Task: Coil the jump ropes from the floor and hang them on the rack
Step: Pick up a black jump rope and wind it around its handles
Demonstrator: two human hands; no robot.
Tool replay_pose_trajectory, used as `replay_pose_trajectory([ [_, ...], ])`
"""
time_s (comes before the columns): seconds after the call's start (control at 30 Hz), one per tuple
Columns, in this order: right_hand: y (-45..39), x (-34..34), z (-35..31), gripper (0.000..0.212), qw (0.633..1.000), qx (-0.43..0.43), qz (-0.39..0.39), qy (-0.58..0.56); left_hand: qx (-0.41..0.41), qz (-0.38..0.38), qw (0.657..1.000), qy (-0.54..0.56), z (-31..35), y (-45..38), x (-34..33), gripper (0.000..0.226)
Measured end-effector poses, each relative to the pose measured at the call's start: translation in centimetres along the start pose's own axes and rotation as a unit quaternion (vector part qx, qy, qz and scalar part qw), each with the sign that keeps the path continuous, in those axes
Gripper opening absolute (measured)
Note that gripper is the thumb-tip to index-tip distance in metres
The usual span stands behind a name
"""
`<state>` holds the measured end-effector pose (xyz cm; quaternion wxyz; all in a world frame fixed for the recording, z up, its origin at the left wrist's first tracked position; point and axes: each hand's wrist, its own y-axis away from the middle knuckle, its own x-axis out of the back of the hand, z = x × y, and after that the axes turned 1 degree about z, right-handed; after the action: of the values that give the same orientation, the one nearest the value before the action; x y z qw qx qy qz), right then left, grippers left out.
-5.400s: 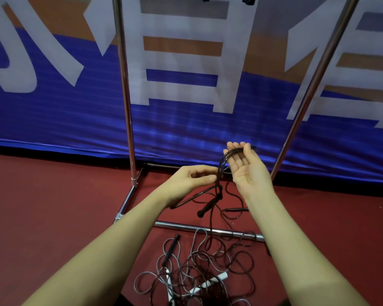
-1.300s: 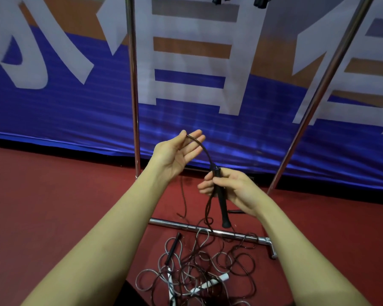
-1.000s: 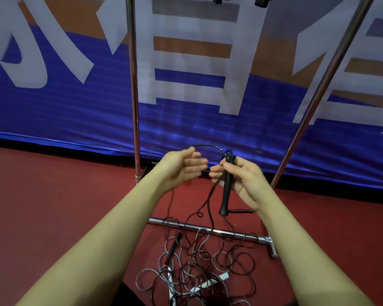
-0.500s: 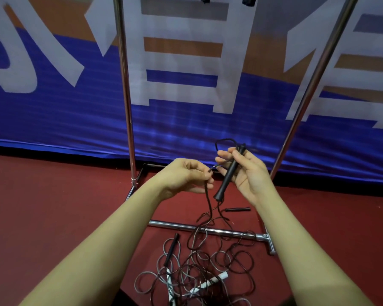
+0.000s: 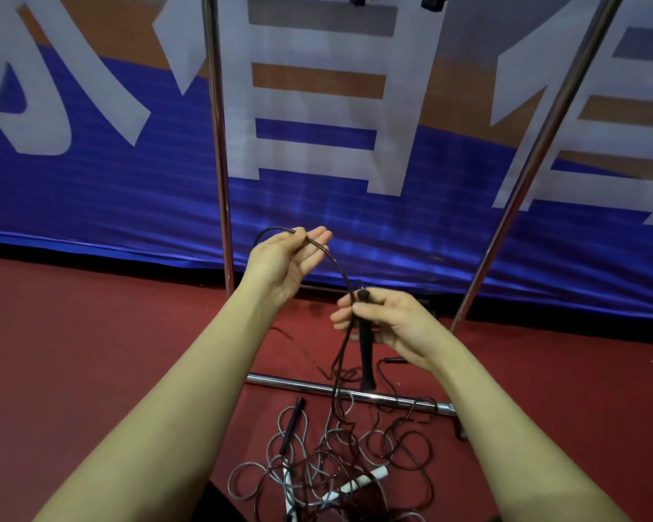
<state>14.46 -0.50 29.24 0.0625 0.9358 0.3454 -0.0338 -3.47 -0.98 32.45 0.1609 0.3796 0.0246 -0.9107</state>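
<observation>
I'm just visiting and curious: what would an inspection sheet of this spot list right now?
Surface: red floor.
Job's things: black jump rope arcs between both hands; its black handle hangs down; rack stands behind.
Clutter: tangled ropes on the floor, with a white handle.
Hands: left hand flat under the cord; right hand grips the handle.
Cables: nothing seen.
Surroundings: blue banner.
</observation>
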Motion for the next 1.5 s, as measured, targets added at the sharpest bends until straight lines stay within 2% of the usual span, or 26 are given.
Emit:
replay_pose_trajectory([
  [0.07, 0.2, -0.1, -0.1, 0.011, 0.999, -0.007, 0.003, 0.041, 0.006, 0.012, 1.0, 0.0, 0.0, -0.2, 0.2, 0.013],
  [0.17, 0.1, 0.4, -1.0, 0.011, 0.997, 0.046, 0.066, -0.017, 0.083, -0.005, 0.992, -0.092, -0.1, 0.0, 0.5, 0.027],
  [0.27, 0.1, 1.3, -1.7, 0.011, 0.985, 0.086, 0.115, -0.1, 0.172, -0.063, 0.952, -0.245, -0.8, 0.6, 0.8, 0.032],
  [0.37, -0.1, 1.3, -1.2, 0.013, 0.976, 0.08, 0.148, -0.14, 0.217, -0.131, 0.899, -0.358, -2.0, 1.5, 0.5, 0.029],
  [0.57, -0.6, 1.5, -1.0, 0.012, 0.948, 0.113, 0.203, -0.218, 0.211, -0.244, 0.832, -0.451, -3.4, 1.9, 1.2, 0.009],
  [0.67, -0.5, 1.7, -1.0, 0.011, 0.944, 0.12, 0.209, -0.226, 0.168, -0.249, 0.82, -0.487, -3.5, 2.0, 1.1, 0.006],
  [0.73, -0.5, 1.8, -0.8, 0.011, 0.944, 0.113, 0.209, -0.227, 0.136, -0.231, 0.836, -0.478, -3.3, 2.0, 1.0, 0.01],
  [0.77, -0.6, 1.8, -0.7, 0.011, 0.945, 0.105, 0.209, -0.229, 0.131, -0.22, 0.855, -0.45, -3.0, 1.8, 1.0, 0.012],
  [0.87, -0.6, 2.0, -0.3, 0.014, 0.96, 0.063, 0.203, -0.181, 0.112, -0.164, 0.927, -0.318, -1.6, 1.3, 0.9, 0.01],
  [0.97, -0.9, 1.4, 0.6, 0.016, 0.98, 0.014, 0.157, -0.122, 0.084, -0.101, 0.968, -0.215, -0.6, 0.7, 0.9, 0.009],
  [1.1, -1.3, 0.1, 1.7, 0.018, 0.996, -0.025, 0.081, -0.027, 0.047, -0.054, 0.987, -0.143, -0.2, 0.3, 0.9, 0.007],
  [1.33, -1.3, -0.6, 1.4, 0.018, 0.999, -0.003, -0.004, 0.05, 0.019, -0.021, 0.999, -0.046, 0.4, 0.0, 0.5, 0.007],
  [1.43, -1.1, -0.7, 1.0, 0.014, 0.998, 0.011, 0.012, 0.058, 0.024, -0.019, 0.999, -0.035, 0.6, -0.1, 0.5, 0.003],
  [1.5, -1.0, -0.7, 0.5, 0.014, 0.998, 0.032, 0.049, 0.023, 0.049, -0.019, 0.998, -0.043, 0.6, -0.1, 0.6, 0.011],
])
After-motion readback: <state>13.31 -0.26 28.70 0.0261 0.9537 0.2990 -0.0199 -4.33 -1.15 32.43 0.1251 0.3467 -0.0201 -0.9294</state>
